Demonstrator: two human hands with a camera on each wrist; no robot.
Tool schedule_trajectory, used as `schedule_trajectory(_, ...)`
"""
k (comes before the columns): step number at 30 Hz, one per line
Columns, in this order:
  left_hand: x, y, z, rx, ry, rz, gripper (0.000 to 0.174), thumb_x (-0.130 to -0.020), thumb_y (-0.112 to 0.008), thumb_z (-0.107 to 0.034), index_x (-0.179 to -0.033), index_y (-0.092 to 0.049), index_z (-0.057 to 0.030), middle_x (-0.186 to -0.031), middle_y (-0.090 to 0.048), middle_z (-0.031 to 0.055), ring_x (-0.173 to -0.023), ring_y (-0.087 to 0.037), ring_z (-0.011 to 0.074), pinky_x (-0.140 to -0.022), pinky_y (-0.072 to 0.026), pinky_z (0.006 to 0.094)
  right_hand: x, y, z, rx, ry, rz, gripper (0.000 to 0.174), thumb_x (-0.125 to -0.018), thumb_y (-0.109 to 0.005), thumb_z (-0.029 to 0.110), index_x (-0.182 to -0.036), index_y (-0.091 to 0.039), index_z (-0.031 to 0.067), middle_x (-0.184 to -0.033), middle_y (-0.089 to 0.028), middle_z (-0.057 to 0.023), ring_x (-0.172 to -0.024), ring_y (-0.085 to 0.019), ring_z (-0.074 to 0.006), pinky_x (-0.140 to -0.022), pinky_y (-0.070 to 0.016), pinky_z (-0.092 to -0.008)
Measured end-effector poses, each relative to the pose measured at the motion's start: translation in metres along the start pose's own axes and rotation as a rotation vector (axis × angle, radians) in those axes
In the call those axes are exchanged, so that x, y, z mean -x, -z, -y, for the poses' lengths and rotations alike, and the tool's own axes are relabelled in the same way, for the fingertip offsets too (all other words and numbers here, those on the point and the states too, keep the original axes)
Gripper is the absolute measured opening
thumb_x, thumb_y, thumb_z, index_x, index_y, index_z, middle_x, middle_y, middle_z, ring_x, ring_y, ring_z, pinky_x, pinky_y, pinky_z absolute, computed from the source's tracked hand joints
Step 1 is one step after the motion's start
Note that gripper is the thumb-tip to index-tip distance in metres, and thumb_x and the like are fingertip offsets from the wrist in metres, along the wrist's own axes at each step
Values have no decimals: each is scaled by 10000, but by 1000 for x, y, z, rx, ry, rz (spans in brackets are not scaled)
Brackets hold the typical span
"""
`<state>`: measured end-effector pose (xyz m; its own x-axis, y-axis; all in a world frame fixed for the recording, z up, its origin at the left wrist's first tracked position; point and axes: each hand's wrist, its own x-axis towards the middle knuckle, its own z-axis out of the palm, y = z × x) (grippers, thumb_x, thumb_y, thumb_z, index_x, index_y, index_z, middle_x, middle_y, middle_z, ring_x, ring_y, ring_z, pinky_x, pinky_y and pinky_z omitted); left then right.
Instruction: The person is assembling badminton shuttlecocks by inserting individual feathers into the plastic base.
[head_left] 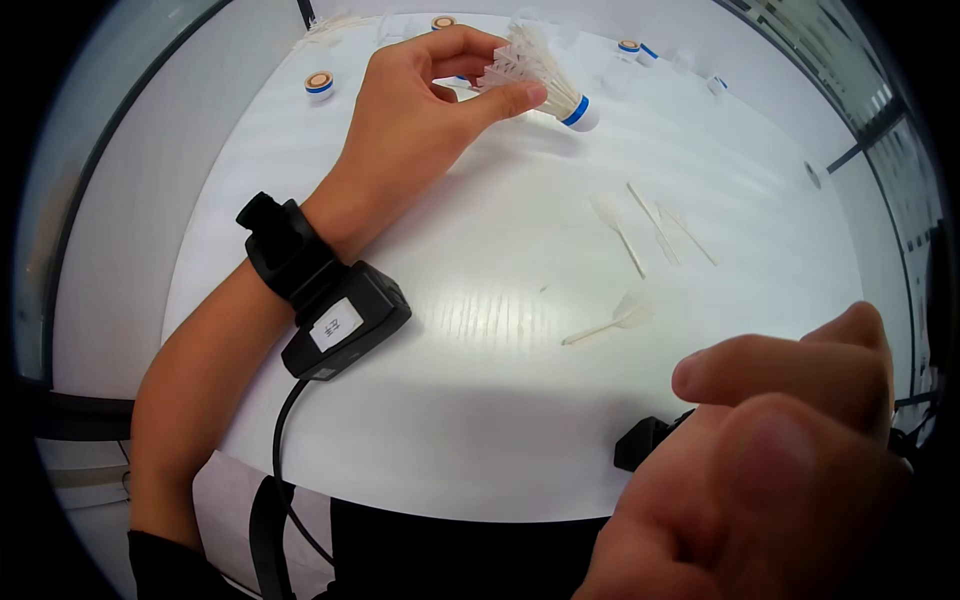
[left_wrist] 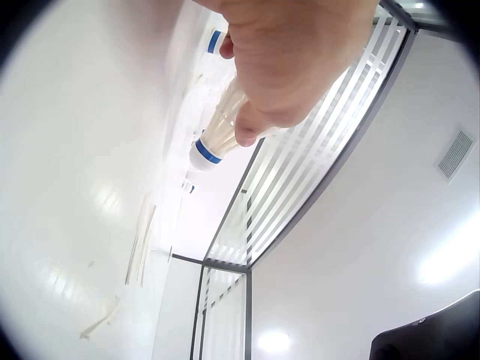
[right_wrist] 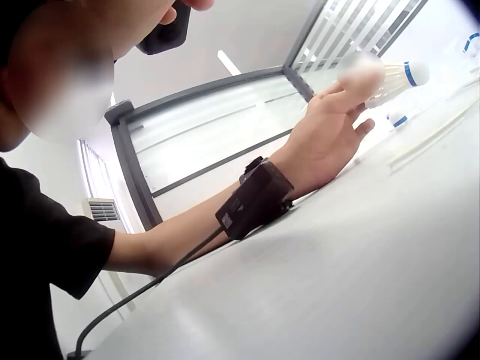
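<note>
Shuttlecock (head_left: 545, 85) count is one, held up over the far part of the white table (head_left: 480, 400); loose feathers (head_left: 618, 225) number four, lying on the table near its middle; blue-banded cork bases (head_left: 319, 82) number at least three, standing along the far edge; left hand (head_left: 420, 110) pinches the shuttlecock by its feather skirt between curled thumb and fingers, cork end pointing right; right hand (head_left: 780, 470) hangs near the camera by the near edge, fingers loosely bent, nothing seen in them.
</note>
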<state>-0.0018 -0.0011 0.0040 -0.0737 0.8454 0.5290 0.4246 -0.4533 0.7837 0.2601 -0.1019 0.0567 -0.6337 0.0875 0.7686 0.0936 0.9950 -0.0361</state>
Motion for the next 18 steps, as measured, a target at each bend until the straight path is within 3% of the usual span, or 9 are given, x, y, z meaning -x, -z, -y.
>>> schedule_trajectory(2,0,4,-5,-50,47,54,385,-878,-859,-258,-1166,-704,-55,-1101,-758,70,-828,-669,85,-749,-511,218,3,0,-1,2,-3,2,482,-781,-708,-83,-1213,-541,51,-1069,-631,-160,-805,-627,-225,-675,-498,-321)
schedule_trajectory(14,-1,3,-4,-5,44,67,331,-896,-842,-210,-1155,-704,-57,-1105,-760,57,-819,-665,72,-732,-513,213,0,8,-1,-7,-17,20,481,-788,-705,-79,-1212,-534,68,-1074,-612,-164,-774,-613,-217,-646,-490,-316)
schedule_trajectory(18,1,0,1,83,-2,14,376,-840,-864,-300,-1072,-757,-24,-933,-775,34,-765,-601,47,-682,-412,243,-4,7,3,-23,-17,25,480,-790,-704,-77,-1212,-531,74,-1075,-605,-166,-764,-608,-215,-636,-487,-314)
